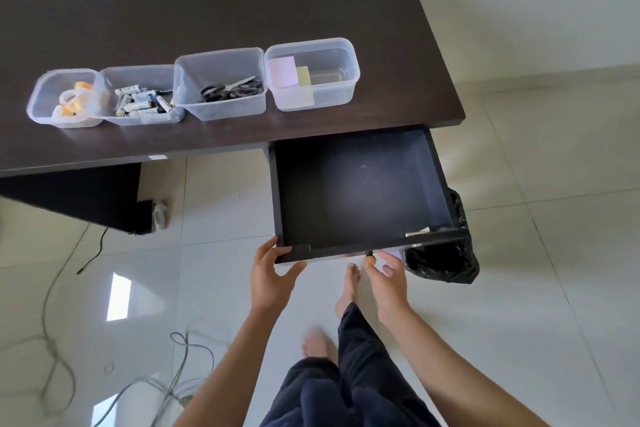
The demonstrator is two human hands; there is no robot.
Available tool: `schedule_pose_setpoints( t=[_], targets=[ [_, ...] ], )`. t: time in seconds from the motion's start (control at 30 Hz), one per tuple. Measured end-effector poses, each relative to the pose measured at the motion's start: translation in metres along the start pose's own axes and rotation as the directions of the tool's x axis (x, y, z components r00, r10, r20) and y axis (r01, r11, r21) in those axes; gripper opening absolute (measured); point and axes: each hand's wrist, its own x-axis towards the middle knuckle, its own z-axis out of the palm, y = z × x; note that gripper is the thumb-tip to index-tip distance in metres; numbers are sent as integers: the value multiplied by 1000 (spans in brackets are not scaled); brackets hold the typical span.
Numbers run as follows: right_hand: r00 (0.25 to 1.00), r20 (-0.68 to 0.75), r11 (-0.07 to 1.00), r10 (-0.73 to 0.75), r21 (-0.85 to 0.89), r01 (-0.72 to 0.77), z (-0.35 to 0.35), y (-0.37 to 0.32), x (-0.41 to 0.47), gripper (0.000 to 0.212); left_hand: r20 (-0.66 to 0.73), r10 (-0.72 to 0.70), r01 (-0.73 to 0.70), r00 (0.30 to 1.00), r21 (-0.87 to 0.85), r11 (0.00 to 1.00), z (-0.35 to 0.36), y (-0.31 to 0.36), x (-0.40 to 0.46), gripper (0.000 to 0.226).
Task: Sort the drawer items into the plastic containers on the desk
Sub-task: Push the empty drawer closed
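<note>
The dark drawer [360,191] stands pulled out from under the desk [207,10], and I see nothing lying in it. My left hand [272,276] grips the drawer's front left corner. My right hand [386,272] is at the front edge near the small knob [369,256], fingers curled loosely; whether it grips is unclear. A row of clear plastic containers sits on the desk: tape rolls [74,99], batteries [142,102], scissors [230,90] and sticky notes [291,78].
A black bin bag [446,260] hangs beside the drawer's right side. Cables [173,367] trail over the white tiled floor at the left. My legs and bare feet [348,291] are below the drawer front.
</note>
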Motion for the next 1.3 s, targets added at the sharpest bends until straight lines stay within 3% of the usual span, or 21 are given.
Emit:
schedule_pose_setpoints(
  t=[0.1, 0.23, 0.47, 0.67, 0.87, 1.07, 1.3],
  targets=[
    [996, 14, 980, 87, 178, -88, 5, 8, 4, 38, -19, -12, 12, 1000, -1, 1000, 3, 2, 1, 25],
    [994, 23, 933, 107, 342, -109, 10, 5, 2, 66, -24, -26, 26, 999, -7, 1000, 3, 8, 1, 19],
    [997, -32, 985, 74, 157, -68, 10, 1, 3, 89, -45, -18, 20, 999, 46, 999, 4, 13, 2, 17],
    [997, -56, 998, -47, 40, 49, 11, -29, 4, 88, -92, -57, 61, 994, 45, 997, 8, 22, 14, 19],
    [998, -24, 998, -66, -10, 66, 29, -58, 20, 87, -156, -101, 109, 983, 47, 993, 6, 37, 45, 25],
    [1000, 16, 999, -20, -27, 21, 51, -83, 65, 96, -216, -197, 177, 956, -112, 978, 7, 65, 90, 30],
    [997, 78, 998, -1, 58, -4, 84, -127, 111, 103, -310, -417, 301, 854, -359, 883, 14, 116, 141, 35]
  ],
)
